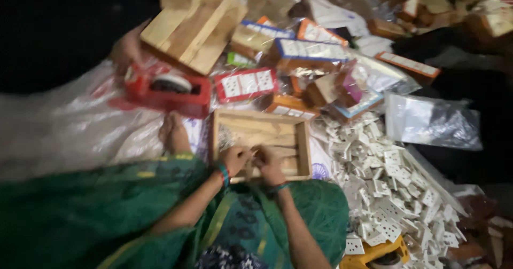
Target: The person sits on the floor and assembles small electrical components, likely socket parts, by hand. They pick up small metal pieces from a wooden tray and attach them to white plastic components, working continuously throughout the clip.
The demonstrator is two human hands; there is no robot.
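Both my hands, left hand (233,158) and right hand (269,164), curl at the wooden box frame (260,143) (rough, rectangular). Fingers look pinched narrow; I cannot tell what they hold.

Socket plates (395,194) right of tray (304,146) (floor).

Dim scene, dark corners, light pooled mid-frame, motion blur throughout, faint glare on plastic sheeting (64,125)
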